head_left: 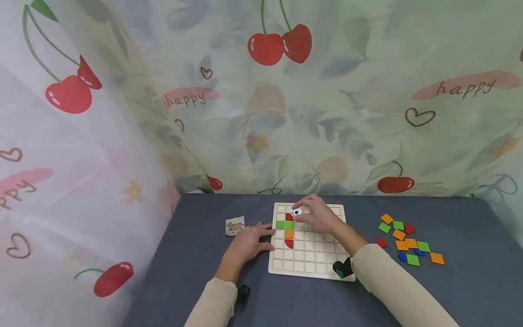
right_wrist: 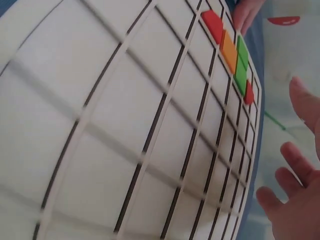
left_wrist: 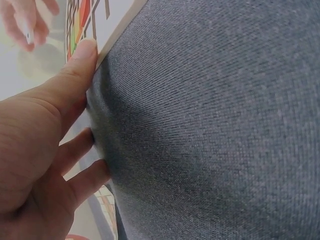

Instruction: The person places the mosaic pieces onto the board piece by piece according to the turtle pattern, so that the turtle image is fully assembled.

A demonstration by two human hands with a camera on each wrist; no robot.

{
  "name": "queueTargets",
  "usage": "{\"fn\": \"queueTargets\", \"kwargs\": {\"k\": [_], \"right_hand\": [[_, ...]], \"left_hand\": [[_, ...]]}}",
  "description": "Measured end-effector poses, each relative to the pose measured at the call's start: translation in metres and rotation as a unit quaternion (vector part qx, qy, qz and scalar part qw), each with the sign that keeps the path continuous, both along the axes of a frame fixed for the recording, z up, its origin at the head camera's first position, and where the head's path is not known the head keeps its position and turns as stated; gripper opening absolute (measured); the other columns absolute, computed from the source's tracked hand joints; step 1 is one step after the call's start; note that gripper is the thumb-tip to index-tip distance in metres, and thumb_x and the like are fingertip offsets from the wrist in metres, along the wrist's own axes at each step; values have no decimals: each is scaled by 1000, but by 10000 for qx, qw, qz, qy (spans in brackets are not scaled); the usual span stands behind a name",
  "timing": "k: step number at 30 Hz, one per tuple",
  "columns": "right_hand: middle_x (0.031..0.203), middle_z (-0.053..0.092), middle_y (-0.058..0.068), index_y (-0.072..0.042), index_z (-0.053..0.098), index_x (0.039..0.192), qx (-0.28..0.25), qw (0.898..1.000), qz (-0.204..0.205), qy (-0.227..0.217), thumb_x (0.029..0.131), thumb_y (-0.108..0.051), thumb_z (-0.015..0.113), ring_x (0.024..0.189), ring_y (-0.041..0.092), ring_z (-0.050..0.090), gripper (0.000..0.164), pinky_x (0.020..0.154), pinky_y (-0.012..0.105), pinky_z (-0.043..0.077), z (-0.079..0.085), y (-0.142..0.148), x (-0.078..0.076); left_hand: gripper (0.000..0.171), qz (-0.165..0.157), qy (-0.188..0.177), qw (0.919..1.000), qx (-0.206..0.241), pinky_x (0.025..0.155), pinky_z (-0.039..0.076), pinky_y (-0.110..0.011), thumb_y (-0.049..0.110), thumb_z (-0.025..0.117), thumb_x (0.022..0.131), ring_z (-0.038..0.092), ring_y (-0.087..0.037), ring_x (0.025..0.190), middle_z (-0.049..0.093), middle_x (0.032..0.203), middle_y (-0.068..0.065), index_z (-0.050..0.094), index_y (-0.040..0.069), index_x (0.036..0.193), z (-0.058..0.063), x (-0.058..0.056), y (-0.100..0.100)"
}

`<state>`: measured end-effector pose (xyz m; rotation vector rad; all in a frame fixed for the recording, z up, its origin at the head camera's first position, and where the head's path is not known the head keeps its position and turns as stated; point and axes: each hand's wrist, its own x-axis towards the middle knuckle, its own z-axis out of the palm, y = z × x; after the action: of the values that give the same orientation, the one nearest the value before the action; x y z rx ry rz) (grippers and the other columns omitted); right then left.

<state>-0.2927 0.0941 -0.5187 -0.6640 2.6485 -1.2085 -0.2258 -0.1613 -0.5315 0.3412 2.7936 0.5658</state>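
Observation:
A pale gridded board (head_left: 310, 263) lies on the table, with a column of coloured pieces set in its left part. From the far end these are a red rounded piece (head_left: 289, 217), two green squares (head_left: 284, 225), an orange square (head_left: 289, 234) and another red rounded piece (head_left: 289, 244). Over the board's far part, the right hand (head_left: 320, 218) pinches a small white eye piece (head_left: 297, 211) with a dark centre, beside the far red piece. At the board's left edge the left hand (head_left: 246, 242) rests with fingers extended, its thumb (left_wrist: 82, 52) touching the rim.
A small printed card (head_left: 234, 226) lies left of the board. To the right, loose green, orange, red and blue pieces (head_left: 412, 260) are scattered on the dark grey tablecloth (head_left: 196, 272). A patterned curtain (head_left: 302, 113) hangs behind the table.

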Motion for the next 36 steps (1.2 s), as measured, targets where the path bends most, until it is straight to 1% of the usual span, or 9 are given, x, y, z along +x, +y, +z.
{"fn": "queueTargets", "kwargs": {"k": [2, 5, 12, 16, 20, 25, 27, 31, 36], "right_hand": [[136, 54, 20, -11, 74, 119, 19, 10000, 90, -13, 93, -23, 77, 129, 41, 50, 29, 107, 60, 44, 1, -10, -2], [144, 50, 22, -11, 73, 119, 102, 9999, 126, -47, 94, -23, 75, 137, 42, 46, 28, 113, 62, 41, -1, -22, -5], [154, 42, 26, -12, 71, 124, 235, 9995, 77, -178, 98, -25, 70, 146, 47, 36, 29, 118, 65, 34, -6, -38, -14], [158, 36, 28, -17, 73, 122, 395, 9985, -51, -384, 97, -26, 71, 149, 47, 30, 27, 120, 66, 31, -9, -45, -16], [160, 34, 27, -22, 75, 120, 731, 9965, -170, -357, 96, -31, 72, 150, 49, 28, 26, 120, 68, 28, -16, -50, -18], [163, 33, 23, -26, 75, 119, 966, 9943, -362, -276, 95, -36, 73, 152, 48, 26, 27, 123, 70, 18, -24, -56, -18], [163, 33, 21, -27, 75, 119, 976, 9940, -424, -267, 94, -36, 74, 152, 48, 26, 27, 123, 71, 16, -24, -57, -17], [164, 33, 20, -27, 75, 120, 943, 9939, -471, -314, 94, -35, 74, 152, 48, 26, 27, 122, 70, 20, -22, -59, -14], [164, 32, 20, -25, 71, 129, 920, 9940, -438, -401, 97, -35, 70, 152, 48, 26, 33, 121, 69, 22, -21, -58, -13]], "left_hand": [[59, 7, -4, 10000, -33, 121, 40, -51, 42, 78, 87, 39, -27, 153, 51, 156, 9, 62, 29, 143, 0, 0, -1], [59, -86, 4, 10000, -46, 119, 42, -52, 43, 77, 88, 39, -28, 153, 51, 157, 9, 61, 28, 143, 1, -1, -2], [59, -223, 92, 9997, -85, 117, 44, -51, 44, 75, 89, 40, -29, 152, 50, 157, 9, 61, 28, 144, 4, -1, -3], [59, -316, 152, 9994, -44, 116, 45, -51, 44, 75, 89, 41, -30, 151, 51, 157, 7, 61, 27, 144, 4, -2, -3], [59, -337, 195, 9992, -38, 116, 45, -51, 42, 76, 88, 41, -30, 151, 51, 156, 7, 61, 27, 144, 4, -2, -3], [59, -357, 232, 9990, -102, 116, 46, -50, 42, 76, 88, 42, -30, 151, 52, 156, 7, 61, 28, 143, 4, -3, -3], [59, -355, 221, 9991, -91, 116, 45, -50, 42, 76, 88, 42, -30, 151, 52, 156, 7, 61, 27, 143, 4, -3, -3], [59, -330, 193, 9993, -55, 116, 45, -51, 42, 76, 88, 42, -30, 151, 52, 156, 6, 62, 26, 143, 5, -1, -3], [59, -313, 144, 9994, -31, 116, 45, -50, 43, 76, 88, 41, -30, 151, 52, 156, 6, 62, 26, 143, 3, 0, -4]]}}
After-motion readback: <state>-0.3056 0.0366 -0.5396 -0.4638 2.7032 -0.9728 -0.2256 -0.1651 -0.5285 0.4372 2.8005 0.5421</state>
